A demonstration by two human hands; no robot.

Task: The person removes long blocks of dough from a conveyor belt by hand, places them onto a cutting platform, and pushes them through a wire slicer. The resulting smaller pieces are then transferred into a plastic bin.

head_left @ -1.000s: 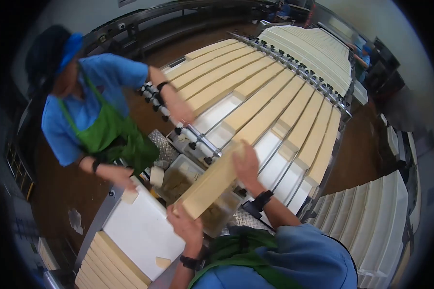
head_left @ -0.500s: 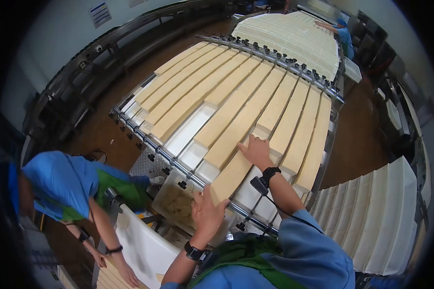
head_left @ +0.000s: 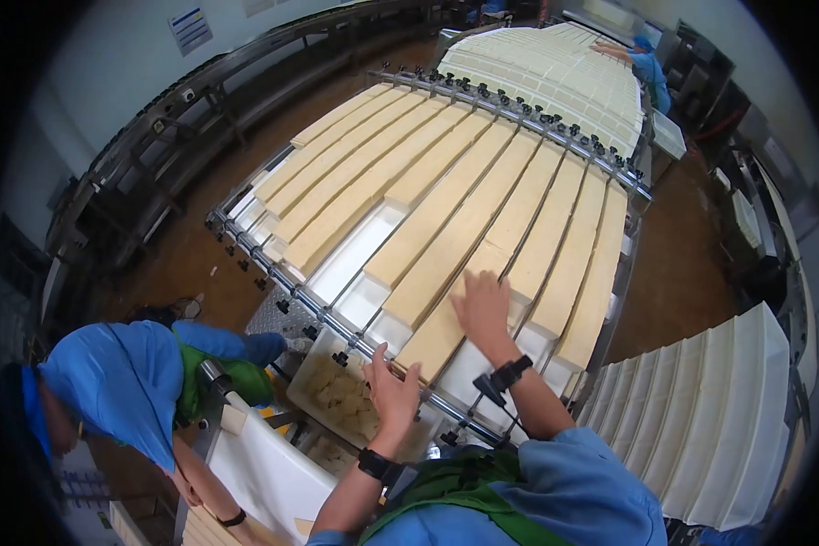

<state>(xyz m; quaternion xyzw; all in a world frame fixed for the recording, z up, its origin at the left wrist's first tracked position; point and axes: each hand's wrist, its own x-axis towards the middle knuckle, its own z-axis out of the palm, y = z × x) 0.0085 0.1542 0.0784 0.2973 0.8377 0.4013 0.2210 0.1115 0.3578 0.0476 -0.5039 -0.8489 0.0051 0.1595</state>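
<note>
A pale yellow slab lies in a lane of the long rack, its near end close to the front rail. My left hand is at that near end, thumb and fingers spread apart, nothing gripped in it. Across the slab's far part lies my right hand, fingers stretched out over its top and slightly blurred. Just beyond those fingertips, a longer slab continues in the same lane. Several similar slabs lie side by side to the left and right.
A metal rail with black knobs runs along the rack's near edge. Below it stands a bin of pale scraps. On the left, a co-worker bends over more slabs. Stacked white ribbed trays stand at right.
The short slab has slid away from me, up toward the longer slab in its lane. My left hand has come off its end with fingers spread. The co-worker at left bends lower.
</note>
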